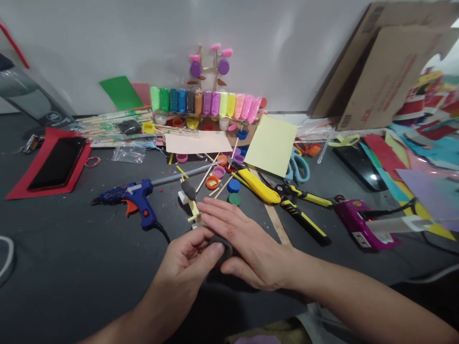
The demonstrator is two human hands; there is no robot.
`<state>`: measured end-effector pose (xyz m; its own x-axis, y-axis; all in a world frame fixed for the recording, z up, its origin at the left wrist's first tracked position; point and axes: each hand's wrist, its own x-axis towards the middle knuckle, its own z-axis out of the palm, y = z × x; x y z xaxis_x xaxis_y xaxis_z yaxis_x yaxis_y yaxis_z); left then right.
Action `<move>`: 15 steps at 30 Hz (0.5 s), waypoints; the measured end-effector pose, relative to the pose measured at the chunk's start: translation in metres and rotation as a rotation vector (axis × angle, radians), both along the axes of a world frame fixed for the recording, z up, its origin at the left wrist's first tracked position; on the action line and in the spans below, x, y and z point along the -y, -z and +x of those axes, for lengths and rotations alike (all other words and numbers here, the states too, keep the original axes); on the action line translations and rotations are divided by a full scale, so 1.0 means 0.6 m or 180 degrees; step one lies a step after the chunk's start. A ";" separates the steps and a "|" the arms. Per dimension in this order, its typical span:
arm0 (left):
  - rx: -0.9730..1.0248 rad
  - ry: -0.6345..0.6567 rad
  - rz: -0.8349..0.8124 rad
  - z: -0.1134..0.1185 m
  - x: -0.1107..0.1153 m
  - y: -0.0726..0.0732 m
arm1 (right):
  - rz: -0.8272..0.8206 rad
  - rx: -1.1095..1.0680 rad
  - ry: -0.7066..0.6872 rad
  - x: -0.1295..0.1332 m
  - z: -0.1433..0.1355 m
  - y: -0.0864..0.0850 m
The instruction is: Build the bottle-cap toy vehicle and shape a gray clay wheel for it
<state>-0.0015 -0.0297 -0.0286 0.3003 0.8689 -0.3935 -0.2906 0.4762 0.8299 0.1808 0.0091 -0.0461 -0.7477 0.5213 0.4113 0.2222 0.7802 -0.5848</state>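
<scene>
The worktop (89, 267) ends at the far side against a white wall (107, 43); its near edge I cannot follow well, because my arms and some cloth come in front. On my left there is open room, from my forearm to the white curved thing (10, 258) at the border of my view. Forward on this side, the blue glue gun (145, 203) limits me, with its cable coming down near my left wrist. On my right the room is narrower: the yellow knife (256, 184) and the pliers (304, 223) lie beyond my wrist, and the purple box (353, 220) is farther out. Straight ahead, the green cap (234, 199) is just beside my fingers.

My left grip (190, 263) is closed on a dark grey lump (226, 249), pinched between thumb and fingers, low in the middle, near to me. My right grip (247, 243) grasps nothing: its fingers are straight and together, the thumb apart, and it lies over the lump and the left fingertips. How hard it presses, I cannot tell. Just beyond the fingers is a small stick figure (193, 209) with a grey blob (188, 189) at its top.
</scene>
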 end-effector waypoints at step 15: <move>0.0072 0.0149 0.0094 -0.002 -0.008 -0.001 | -0.0264 -0.0038 0.0008 -0.003 0.003 -0.004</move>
<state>-0.0027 -0.0248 -0.0277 0.3494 0.8649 -0.3605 -0.2874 0.4651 0.8373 0.1828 0.0106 -0.0436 -0.7417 0.5557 0.3755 0.2167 0.7284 -0.6499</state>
